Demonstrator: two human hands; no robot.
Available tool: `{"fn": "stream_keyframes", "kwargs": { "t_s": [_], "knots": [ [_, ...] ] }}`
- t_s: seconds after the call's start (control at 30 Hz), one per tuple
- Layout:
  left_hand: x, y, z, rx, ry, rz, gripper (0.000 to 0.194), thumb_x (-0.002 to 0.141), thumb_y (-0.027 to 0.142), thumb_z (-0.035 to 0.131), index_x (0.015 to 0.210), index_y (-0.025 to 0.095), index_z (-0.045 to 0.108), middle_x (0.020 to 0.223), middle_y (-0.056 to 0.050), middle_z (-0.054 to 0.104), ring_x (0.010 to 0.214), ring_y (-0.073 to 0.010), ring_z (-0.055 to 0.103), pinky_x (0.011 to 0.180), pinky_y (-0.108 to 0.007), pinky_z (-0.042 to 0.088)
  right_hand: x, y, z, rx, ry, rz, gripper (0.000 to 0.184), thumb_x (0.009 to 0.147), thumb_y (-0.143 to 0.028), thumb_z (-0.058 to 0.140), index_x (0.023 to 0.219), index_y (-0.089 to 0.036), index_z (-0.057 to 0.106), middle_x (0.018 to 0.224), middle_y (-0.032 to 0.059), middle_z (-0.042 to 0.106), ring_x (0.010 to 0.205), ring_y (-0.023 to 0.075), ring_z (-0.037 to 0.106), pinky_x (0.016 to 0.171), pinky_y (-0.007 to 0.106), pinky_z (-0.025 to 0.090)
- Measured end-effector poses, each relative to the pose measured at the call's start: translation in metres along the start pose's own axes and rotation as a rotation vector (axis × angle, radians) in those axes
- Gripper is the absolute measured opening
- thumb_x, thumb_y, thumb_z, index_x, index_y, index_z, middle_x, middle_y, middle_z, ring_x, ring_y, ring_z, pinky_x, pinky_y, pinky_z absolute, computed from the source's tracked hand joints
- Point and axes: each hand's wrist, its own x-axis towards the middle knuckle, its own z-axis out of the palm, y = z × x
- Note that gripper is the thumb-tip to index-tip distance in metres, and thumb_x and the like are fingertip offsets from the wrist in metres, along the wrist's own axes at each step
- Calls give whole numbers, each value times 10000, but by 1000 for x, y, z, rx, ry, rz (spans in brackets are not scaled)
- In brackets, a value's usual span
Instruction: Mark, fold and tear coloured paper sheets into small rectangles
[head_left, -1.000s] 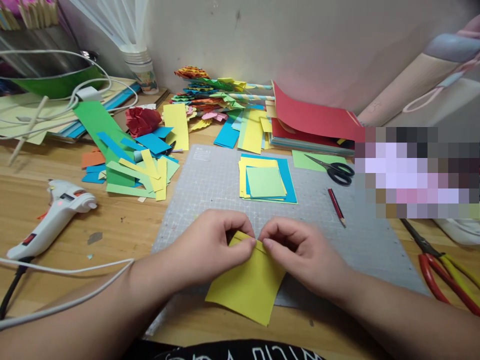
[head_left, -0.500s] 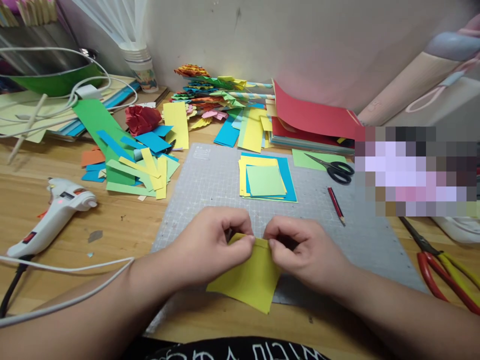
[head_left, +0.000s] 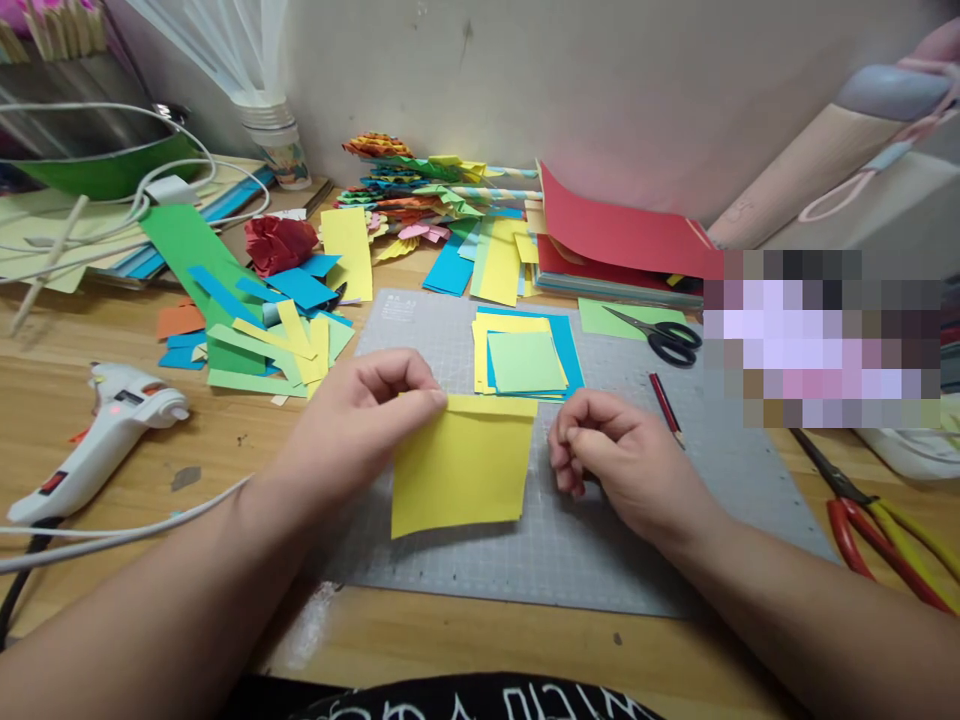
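A yellow sheet of paper (head_left: 461, 470) with a narrow fold along its far edge is pinched at its far left corner by my left hand (head_left: 360, 420). My right hand (head_left: 619, 450) is curled just right of the paper, apart from it, with nothing visible in its fingers. Below both lies a grey cutting mat (head_left: 600, 570). A stack of square papers, light green (head_left: 526, 361) on top with yellow and blue beneath, rests on the mat beyond the yellow sheet.
Black-handled scissors (head_left: 671, 342) and a red pencil (head_left: 665, 405) lie right on the mat. Red-and-yellow-handled scissors (head_left: 862, 510) are farther right. A white glue gun (head_left: 105, 440) with cables is at left, near paper scraps (head_left: 259, 355). Folded paper flowers (head_left: 405, 180) and red paper (head_left: 615, 225) sit behind.
My right hand has let go of the yellow paper and moved right. My left hand has moved left and away from me with the paper, which now faces me more fully.
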Motion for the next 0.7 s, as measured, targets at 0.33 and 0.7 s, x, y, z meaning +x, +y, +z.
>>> {"fn": "stream_keyframes", "kwargs": {
  "t_s": [0.33,0.7],
  "knots": [
    [-1,-11,14,68,-97,-5,156,800,334,599,794,181,632,759,-2,629,703,-136,562,623,-257,433,-7,8,8,318,-242,128,308,885,-364,547,1158,-238,616,952,67,700,835,202,657,690,327,517],
    [-3,-12,16,414,-138,266,138,853,267,558,851,195,676,826,-21,682,781,-153,604,703,-282,448,-8,4,9,393,-306,240,263,859,-367,594,1054,-211,678,822,52,718,711,169,672,657,290,511]
  ]
}}
